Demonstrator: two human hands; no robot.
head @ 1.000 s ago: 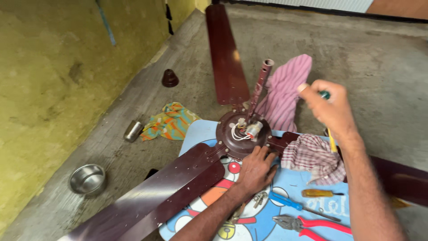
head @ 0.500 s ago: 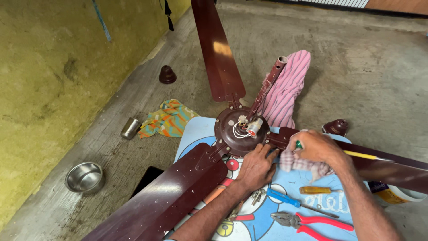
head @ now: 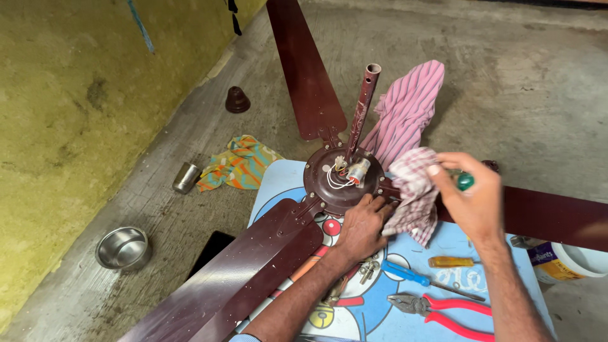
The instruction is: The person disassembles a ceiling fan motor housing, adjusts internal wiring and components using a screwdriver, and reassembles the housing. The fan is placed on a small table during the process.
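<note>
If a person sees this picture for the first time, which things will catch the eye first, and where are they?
First comes the dark maroon ceiling fan lying on the floor at the centre, its blades spread outward and its rod pointing up. The left hand rests on the motor hub, while the right hand lifts a checked cloth beside it. Red-handled pliers lie on the blue mat below.

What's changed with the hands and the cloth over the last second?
The right hand, raised a second ago, came down over the fan blade and then took up the checked cloth, now bunched in its fingers near the motor hub; a green-handled tool remains in that hand. The left hand stayed pressed against the hub. The pliers and screwdrivers stayed put.
</note>
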